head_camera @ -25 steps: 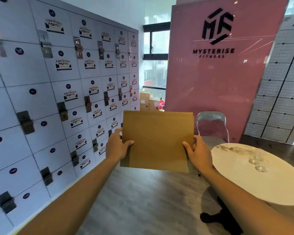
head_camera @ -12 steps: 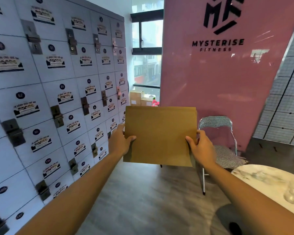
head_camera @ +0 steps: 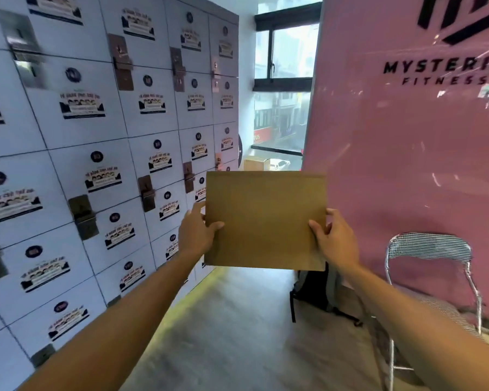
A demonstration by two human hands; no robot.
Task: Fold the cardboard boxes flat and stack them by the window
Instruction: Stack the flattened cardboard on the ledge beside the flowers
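Both arms outstretched, left grip (head_camera: 196,235) and right grip (head_camera: 332,239) curled, thumbs forward.

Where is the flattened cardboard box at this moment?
In the head view the flattened cardboard box is held upright at centre, between the left hand and the right hand, with the lockers on its left and the window beyond it.

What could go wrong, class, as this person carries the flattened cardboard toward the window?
The flattened cardboard, gripped only at its side edges by the left hand and right hand, may slip or spring open. Held upright, it hides the floor ahead, so the dark bag beside the folding chair could trip them.
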